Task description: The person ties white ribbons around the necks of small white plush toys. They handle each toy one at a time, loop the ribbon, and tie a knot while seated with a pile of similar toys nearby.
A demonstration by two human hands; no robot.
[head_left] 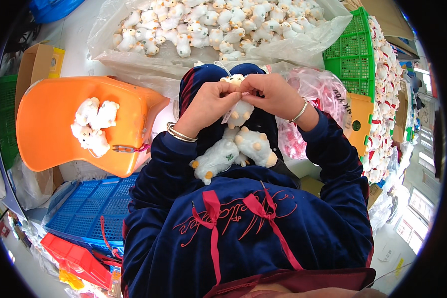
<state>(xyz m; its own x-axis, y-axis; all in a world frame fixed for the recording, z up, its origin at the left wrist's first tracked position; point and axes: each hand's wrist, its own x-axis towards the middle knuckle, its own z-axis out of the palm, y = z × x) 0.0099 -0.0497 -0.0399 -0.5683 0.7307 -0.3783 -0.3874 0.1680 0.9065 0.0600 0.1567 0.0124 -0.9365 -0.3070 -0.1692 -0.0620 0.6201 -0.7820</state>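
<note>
Head view is showing a crowded workroom around a seated person. Across the top of the frame, a clear plastic sheet [119, 63] is holding a heap of white plush toys [218, 37]. At left, an orange plastic chair [39, 124] is carrying a small cluster of plush toys [91, 119] and a pair of thread snips [125, 149]. Below it, at lower left, a blue plastic crate [87, 208] and a red bin [77, 260] are sitting. A green crate [350, 54] is standing at upper right, beside a tall bank of toys with red trim [385, 99], and windows [419, 203] are glowing at far right.

In the upper middle of the frame, one white plush animal [240, 114] is being held over the lap. Its long axis is running nearly up and down the frame, its head pointing to the top and its feet toward the person. Two more plush animals [256, 145] are lying just below it on the lap.

The left hand [213, 102] and right hand [270, 94] are closing in from either side, their fingertips almost meeting. Both hands' fingers are clamping on the animal around its neck, between head and body; the exact bit being pinched is too small to tell.
</note>
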